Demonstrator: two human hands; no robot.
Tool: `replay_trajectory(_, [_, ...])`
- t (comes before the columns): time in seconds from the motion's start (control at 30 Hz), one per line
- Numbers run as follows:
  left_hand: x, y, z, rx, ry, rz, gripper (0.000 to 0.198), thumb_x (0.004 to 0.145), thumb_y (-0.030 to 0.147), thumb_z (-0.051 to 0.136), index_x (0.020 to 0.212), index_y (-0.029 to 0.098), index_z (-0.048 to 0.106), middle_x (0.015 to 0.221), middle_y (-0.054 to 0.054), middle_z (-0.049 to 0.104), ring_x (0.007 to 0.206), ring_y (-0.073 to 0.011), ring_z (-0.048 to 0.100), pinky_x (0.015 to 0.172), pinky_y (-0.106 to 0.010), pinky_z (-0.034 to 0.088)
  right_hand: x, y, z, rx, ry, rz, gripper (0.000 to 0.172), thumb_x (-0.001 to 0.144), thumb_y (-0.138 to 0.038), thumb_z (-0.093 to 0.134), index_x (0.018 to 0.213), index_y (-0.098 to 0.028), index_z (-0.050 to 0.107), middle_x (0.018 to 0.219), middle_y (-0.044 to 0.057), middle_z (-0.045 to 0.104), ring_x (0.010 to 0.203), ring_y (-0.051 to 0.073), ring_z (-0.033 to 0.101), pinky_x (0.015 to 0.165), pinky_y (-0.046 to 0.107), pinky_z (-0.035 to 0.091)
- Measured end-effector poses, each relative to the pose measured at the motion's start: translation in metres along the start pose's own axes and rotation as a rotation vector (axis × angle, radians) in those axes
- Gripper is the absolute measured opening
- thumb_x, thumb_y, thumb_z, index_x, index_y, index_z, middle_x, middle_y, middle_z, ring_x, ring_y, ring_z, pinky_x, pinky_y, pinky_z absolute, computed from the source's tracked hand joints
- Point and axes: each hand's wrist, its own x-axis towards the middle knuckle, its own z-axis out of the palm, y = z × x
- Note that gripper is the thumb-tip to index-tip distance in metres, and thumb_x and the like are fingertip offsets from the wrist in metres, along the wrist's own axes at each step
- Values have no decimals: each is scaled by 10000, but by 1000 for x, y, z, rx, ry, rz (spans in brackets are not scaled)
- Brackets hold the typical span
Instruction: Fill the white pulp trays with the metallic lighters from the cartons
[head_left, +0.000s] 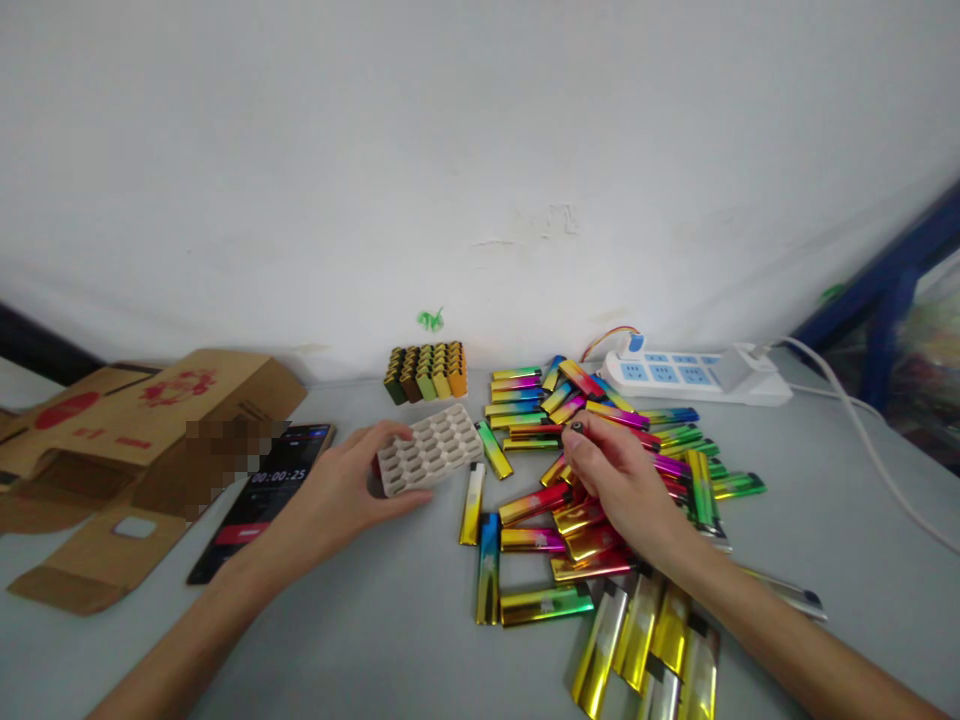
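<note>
My left hand grips the near left end of a white honeycomb tray with empty slots that lies on the grey table. My right hand is closed over a pile of shiny rainbow-coloured lighters, and its fingertips pinch one lighter whose dark top end shows at the thumb. More lighters, gold ones, lie under my right forearm. A filled block of lighters stands upright behind the tray near the wall.
A phone showing a timer lies left of my left hand. Flattened cardboard boxes fill the left side. A white power strip with a plug and cables sits at the back right by the wall.
</note>
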Motion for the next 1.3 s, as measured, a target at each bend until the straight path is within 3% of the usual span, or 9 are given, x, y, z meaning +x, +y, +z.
replay_trajectory(0.17, [-3,-5,-6,-24,-5,-60,796,687,746,791,1255,239,560,1226,-124,756,911,-332,755,802,-426,603,1,-6,-1,-47,-30,4,490,999,-665,551,751,-260,431,668,-47,398,609,149,347,546,307,270])
replay_trajectory(0.47, [-4,-11,-12,55,10,-23,730,694,717,797,1194,226,594,1134,-105,762,827,-284,720,769,-396,591,2,-7,-1,-54,-43,-5,527,999,-710,550,752,-256,443,652,-43,416,604,149,359,539,301,279])
replay_trajectory(0.77, [-4,-15,-14,-1,-47,-2,703,720,686,794,1210,231,578,1155,-95,764,884,-287,745,788,-382,597,3,-10,2,-41,-61,-3,581,955,-774,568,721,-256,448,637,-48,392,596,147,342,536,307,265])
replay_trajectory(1.2, [-4,-18,-13,-31,-34,18,654,745,637,801,1188,224,554,1117,-85,760,889,-284,765,862,-419,605,2,-6,1,-45,-86,2,504,1012,-677,571,774,-242,482,693,-51,396,620,142,367,565,300,311])
replay_trajectory(1.3, [-4,-21,-12,-69,-39,7,664,737,640,810,1187,225,552,1110,-87,756,900,-290,761,872,-431,608,2,-8,0,-51,-120,-1,428,1022,-637,595,893,-230,583,764,-28,488,690,156,462,612,290,392])
